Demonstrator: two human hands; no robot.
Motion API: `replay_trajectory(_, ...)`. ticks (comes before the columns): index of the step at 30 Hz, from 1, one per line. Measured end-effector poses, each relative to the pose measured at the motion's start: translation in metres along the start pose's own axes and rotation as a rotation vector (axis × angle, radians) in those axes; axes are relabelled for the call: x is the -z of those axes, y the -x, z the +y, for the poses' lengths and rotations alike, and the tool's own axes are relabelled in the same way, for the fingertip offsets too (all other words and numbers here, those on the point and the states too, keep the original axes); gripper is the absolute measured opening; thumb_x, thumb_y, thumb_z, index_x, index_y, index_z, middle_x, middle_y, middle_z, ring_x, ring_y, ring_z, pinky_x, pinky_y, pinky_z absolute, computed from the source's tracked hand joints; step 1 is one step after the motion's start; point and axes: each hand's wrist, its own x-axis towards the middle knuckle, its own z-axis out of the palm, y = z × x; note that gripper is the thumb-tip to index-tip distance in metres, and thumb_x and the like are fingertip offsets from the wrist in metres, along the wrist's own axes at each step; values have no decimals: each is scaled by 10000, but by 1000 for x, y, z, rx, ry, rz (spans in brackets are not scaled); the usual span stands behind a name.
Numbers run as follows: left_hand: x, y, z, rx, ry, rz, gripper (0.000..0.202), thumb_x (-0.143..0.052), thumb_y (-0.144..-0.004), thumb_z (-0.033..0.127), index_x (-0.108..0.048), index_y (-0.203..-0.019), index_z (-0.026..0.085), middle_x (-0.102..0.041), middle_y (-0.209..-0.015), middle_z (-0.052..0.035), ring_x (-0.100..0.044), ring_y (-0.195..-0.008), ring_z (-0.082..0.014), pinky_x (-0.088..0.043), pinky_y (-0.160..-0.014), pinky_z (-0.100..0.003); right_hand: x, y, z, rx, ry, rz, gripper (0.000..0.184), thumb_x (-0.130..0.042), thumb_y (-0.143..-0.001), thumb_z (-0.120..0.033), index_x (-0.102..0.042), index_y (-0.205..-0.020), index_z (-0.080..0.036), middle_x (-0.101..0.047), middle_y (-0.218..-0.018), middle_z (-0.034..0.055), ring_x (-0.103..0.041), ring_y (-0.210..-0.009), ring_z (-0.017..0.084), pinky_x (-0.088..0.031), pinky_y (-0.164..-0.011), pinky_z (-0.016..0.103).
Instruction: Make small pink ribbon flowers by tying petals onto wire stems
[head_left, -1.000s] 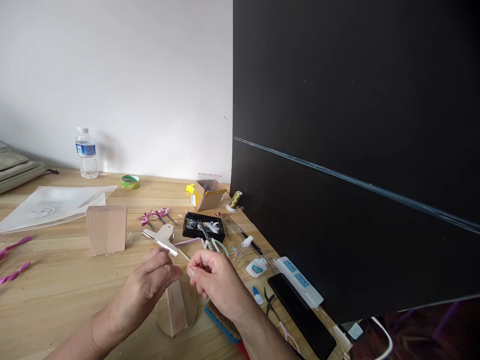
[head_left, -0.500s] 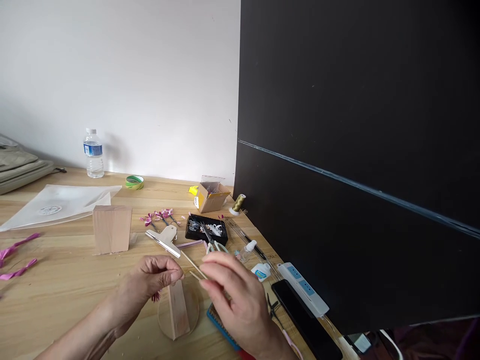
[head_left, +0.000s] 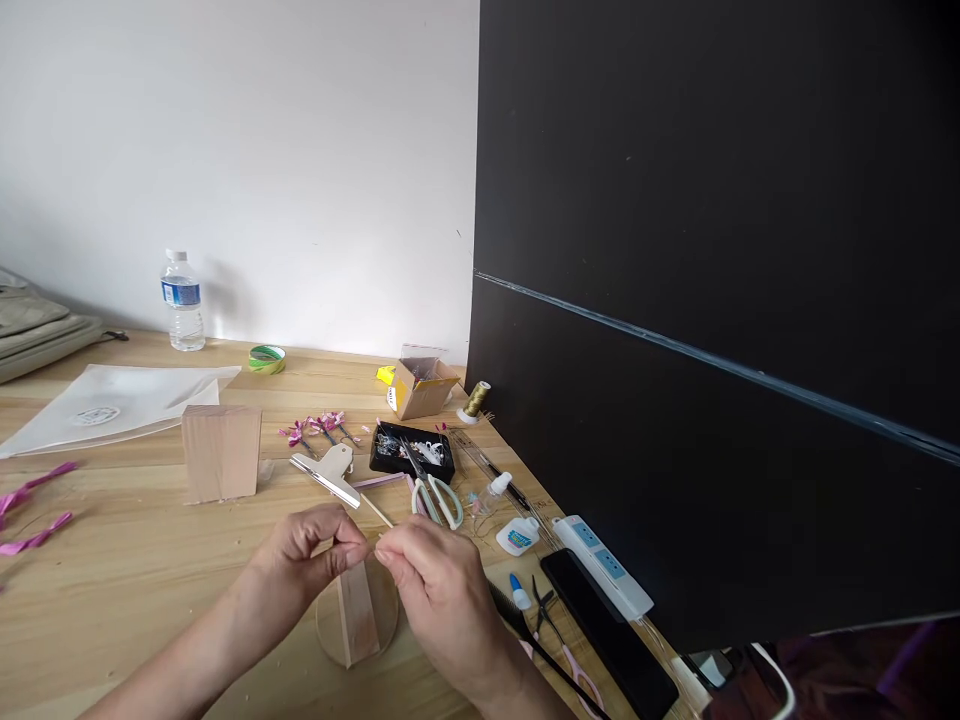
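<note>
My left hand (head_left: 311, 552) is closed in a pinch, thumb against forefinger. My right hand (head_left: 442, 585) pinches too, its fingertips close beside the left ones. What lies between the fingers is too small or hidden to make out. A thin pale wooden stick (head_left: 375, 509) shows just above my right fingers, its lower end covered by them; I cannot tell whether it is held. Below the fingertips a wooden strip (head_left: 358, 620) lies on a clear round disc (head_left: 327, 640). Beyond my hands lie a silver bulldog clip (head_left: 328, 474) and white-handled scissors (head_left: 435, 500).
A wooden block (head_left: 221, 455) stands left, with magenta twisted strips (head_left: 34, 538) farther left. Pink flowers (head_left: 322, 428), a black tray (head_left: 390, 455), a cardboard box (head_left: 426, 390) and a glue bottle (head_left: 517, 536) lie behind. A comb (head_left: 517, 612), pliers (head_left: 546, 605), phone (head_left: 607, 635) and power strip (head_left: 604, 568) line the right.
My right hand has moved left and closed, bringing its fingertips up to the left hand's. The comb and a blue-capped item now show at right. My left hand has barely moved.
</note>
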Motion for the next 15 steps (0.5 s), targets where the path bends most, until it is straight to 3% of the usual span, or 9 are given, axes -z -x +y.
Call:
replay_trajectory(3,-2,3,-10,-476,-403,110,272,-445,-886,175,-632,-689,173,-544,-627,-7,-508,-621,-144,-385,-556,-231,-4,-3,-3,-331,-170,-59,193,-454,-778,-94,-502,-613,-181,-476,-545,-41,-427,-511,96,-319,-486,209)
replay_trajectory(6,-2,4,-17,-746,-652,169,281,-377,-926,126,-637,-825,157,-566,-662,-29,-520,-709,-166,-434,-633,-246,-5,-8,0,-620,-396,-171,160,-470,-747,-125,-474,-600,-187,-460,-514,-59,-378,-461,80,-289,-446,194)
replay_trajectory(10,-1,-2,-25,-752,-633,165,201,-443,-911,144,-633,-845,161,-587,-678,-23,-534,-687,-154,-454,-641,-252,-4,-12,3,-758,-495,-233,150,-452,-722,-107,-473,-595,-184,-482,-518,-55,-380,-437,71,-283,-428,187)
replay_trajectory(15,0,-7,-29,-533,-344,113,163,-532,-856,147,-673,-790,194,-608,-651,0,-568,-610,-124,-433,-551,-197,-4,-15,-1,-743,-445,-220,148,-458,-731,-108,-492,-606,-178,-490,-515,-50,-406,-432,74,-302,-430,191)
